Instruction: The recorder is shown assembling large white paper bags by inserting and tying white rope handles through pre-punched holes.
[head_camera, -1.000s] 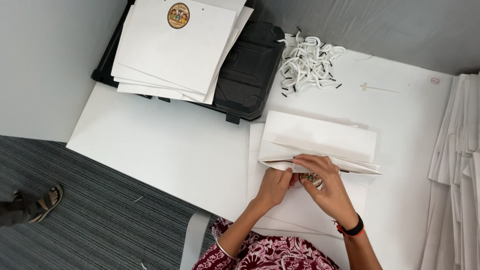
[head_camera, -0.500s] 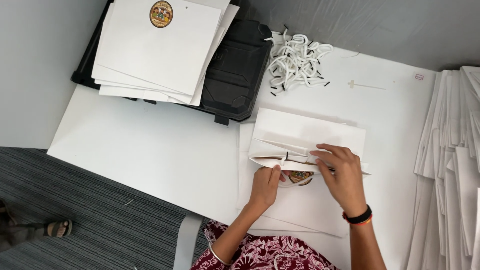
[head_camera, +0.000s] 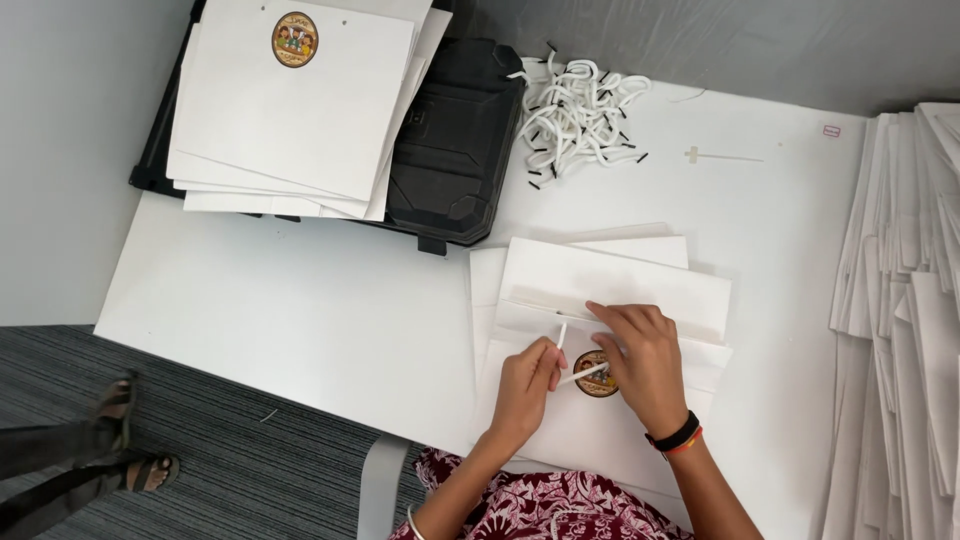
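A flat white paper bag (head_camera: 610, 290) with a round printed sticker (head_camera: 596, 375) lies on the white table (head_camera: 300, 320) in front of me. My left hand (head_camera: 525, 385) pinches a thin white cord (head_camera: 565, 360), which bends up beside the thumb and runs across the sticker. My right hand (head_camera: 640, 360) rests palm down on the bag, fingers spread, its thumb by the cord's other end. A dark band sits on my right wrist.
A stack of finished white bags (head_camera: 295, 110) lies on a black case (head_camera: 455, 140) at the back left. A heap of white cord handles (head_camera: 580, 115) sits behind the bag. Flat white bags (head_camera: 905, 310) are piled along the right edge. Another person's sandalled feet (head_camera: 125, 435) stand on the floor, left.
The bag's top flap, held folded a second ago, now lies flatter with the sticker showing. My left hand has taken up a white cord, and my right hand has come down onto the bag.
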